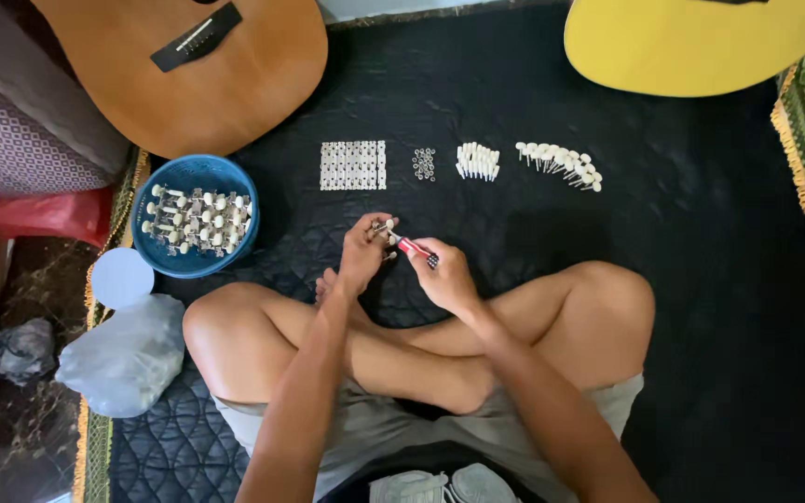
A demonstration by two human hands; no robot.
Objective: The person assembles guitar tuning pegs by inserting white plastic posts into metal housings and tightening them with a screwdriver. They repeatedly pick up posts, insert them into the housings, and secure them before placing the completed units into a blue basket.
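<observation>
I sit cross-legged on a black quilted mat (682, 279). My left hand (361, 253) pinches a small metal tuning peg with a white knob (386, 226) at its fingertips. My right hand (444, 277) grips a red-handled screwdriver (416, 249) whose tip points at that peg. Both hands hover close together above my crossed shins. A blue bowl (190, 264) at my left holds several assembled pegs with white knobs.
On the mat ahead lie a white perforated sheet of plates (353, 165), a cluster of small screws (424, 163), white pins (478, 160) and a row of white-knobbed posts (561, 165). A brown guitar body (207, 74), a yellow guitar body (691, 42), a clear bag (128, 359) and a white lid (121, 277) surround me.
</observation>
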